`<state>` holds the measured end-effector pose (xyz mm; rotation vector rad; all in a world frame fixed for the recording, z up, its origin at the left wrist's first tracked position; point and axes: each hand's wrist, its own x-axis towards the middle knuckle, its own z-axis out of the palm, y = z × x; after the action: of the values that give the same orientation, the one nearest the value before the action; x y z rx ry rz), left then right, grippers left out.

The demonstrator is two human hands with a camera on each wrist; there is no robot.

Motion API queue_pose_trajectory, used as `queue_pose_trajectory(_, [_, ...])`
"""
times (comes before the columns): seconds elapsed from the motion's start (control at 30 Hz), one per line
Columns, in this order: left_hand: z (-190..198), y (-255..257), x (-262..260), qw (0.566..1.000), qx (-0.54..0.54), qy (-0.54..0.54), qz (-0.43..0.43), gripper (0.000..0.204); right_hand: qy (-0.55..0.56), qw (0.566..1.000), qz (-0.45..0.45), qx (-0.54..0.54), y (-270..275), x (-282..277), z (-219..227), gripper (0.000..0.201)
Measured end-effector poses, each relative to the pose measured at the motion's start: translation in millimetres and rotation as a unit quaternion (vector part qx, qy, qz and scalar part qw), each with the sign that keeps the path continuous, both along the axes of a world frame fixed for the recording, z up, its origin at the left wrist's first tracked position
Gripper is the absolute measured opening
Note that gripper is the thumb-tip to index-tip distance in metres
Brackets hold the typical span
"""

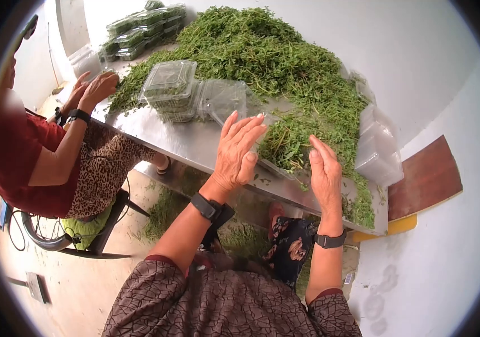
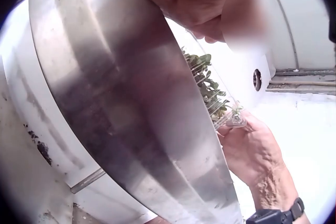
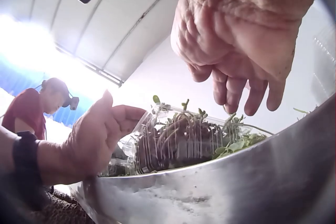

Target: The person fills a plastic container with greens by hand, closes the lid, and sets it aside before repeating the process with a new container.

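A clear plastic box heaped with green sprigs point(image 1: 285, 147) stands at the near edge of the metal table, between the two hands. The left hand point(image 1: 237, 151) is at its left side, fingers extended; in the right wrist view its fingertips point(image 3: 137, 113) meet or nearly meet the box's clear edge. At the other side is the right hand point(image 1: 325, 174), its fingers loosely straight; in the right wrist view this hand point(image 3: 239, 40) hangs over the greens point(image 3: 181, 140). Whether it touches the box cannot be told. Neither hand is curled round anything.
A large heap of greens point(image 1: 251, 45) covers the table's back. Stacked clear boxes point(image 1: 170, 84) stand left of centre, filled boxes point(image 1: 144, 31) at the back left, empty nested ones point(image 1: 377, 146) at the right. Another person point(image 1: 37, 151) sits at the left.
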<state>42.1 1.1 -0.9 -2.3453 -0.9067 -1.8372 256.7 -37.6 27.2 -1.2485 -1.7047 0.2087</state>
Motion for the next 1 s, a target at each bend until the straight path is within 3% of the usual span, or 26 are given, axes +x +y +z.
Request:
queue_pose_trajectory(0.17, [0.8, 0.4, -0.9, 1.0, 0.004, 0.007, 0.0, 0.055, -0.064, 0.998, -0.016, 0.004, 5.4, -1.5, -7.1, 0.036])
queue_pose_trajectory(0.33, [-1.1, -2.1, 7.1, 0.988, 0.012, 0.152, 0.0, 0.064, -0.116, 0.992, -0.055, 0.023, 1.9, -14.1, 0.2, 0.033])
queue_pose_trajectory(0.4, [1.3, -2.5, 9.2, 0.988, 0.009, 0.154, -0.008, 0.061, -0.214, 0.975, -0.02, 0.057, 0.0, -19.4, 11.9, 0.028])
queue_pose_trajectory(0.47, [2.8, -1.7, 6.9, 0.972, -0.026, 0.234, -0.005, 0.056, -0.216, 0.974, -0.006, 0.063, 4.8, -18.4, 9.4, 0.024])
queue_pose_trajectory(0.6, [4.5, -3.2, 8.3, 0.976, -0.017, 0.215, -0.014, 0.053, -0.24, 0.97, 0.018, 0.026, 5.9, -7.7, 9.7, 0.026])
queue_pose_trajectory(0.67, [4.7, -3.0, 8.3, 0.977, -0.021, 0.213, -0.016, 0.054, -0.155, 0.986, 0.049, 0.029, 5.0, -1.3, 12.8, 0.029])
queue_pose_trajectory(0.87, [6.0, -4.1, 7.3, 0.977, -0.034, 0.207, -0.032, 0.054, -0.125, 0.99, -0.002, 0.061, 15.2, 10.3, 19.5, 0.039])
queue_pose_trajectory(0.93, [5.6, -4.3, 7.3, 0.977, -0.032, 0.208, -0.033, 0.054, -0.026, 0.998, 0.015, -0.057, 21.8, 11.6, 16.1, 0.043])
queue_pose_trajectory(1.0, [5.5, -3.5, 7.5, 0.977, -0.032, 0.209, -0.031, 0.055, 0.028, 0.996, 0.042, -0.077, 29.2, 9.6, 12.0, 0.044])
